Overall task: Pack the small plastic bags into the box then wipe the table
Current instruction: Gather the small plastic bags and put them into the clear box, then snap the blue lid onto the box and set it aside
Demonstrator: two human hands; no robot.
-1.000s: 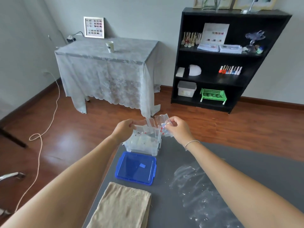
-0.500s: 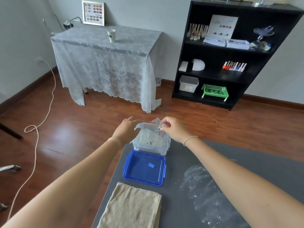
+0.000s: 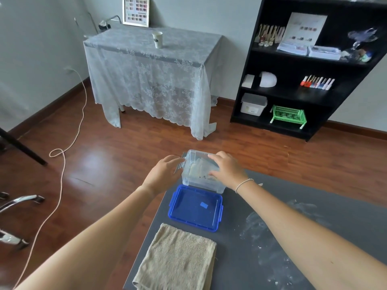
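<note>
A clear plastic box (image 3: pixel 193 183) stands at the far left corner of the grey table (image 3: pixel 251 206). Small plastic bags (image 3: pixel 198 169) lie inside it. My left hand (image 3: pixel 165 171) rests against the box's left side with relaxed fingers. My right hand (image 3: pixel 227 169) lies flat over the box's open top, its fingers spread on the bags. The blue lid (image 3: pixel 195 208) lies upside down on the table just in front of the box. A folded beige towel (image 3: pixel 178 260) lies nearer to me, in front of the lid.
White powdery smears (image 3: pixel 270 243) mark the table to the right of the lid and towel. The table's left edge drops to a wooden floor with a cord (image 3: pixel 62 164). A lace-covered table (image 3: pixel 150 74) and a black shelf (image 3: pixel 303 65) stand farther off.
My right hand has put the bag it was pinching down into the box and now lies flat over the opening. My left hand has moved to the box's left side.
</note>
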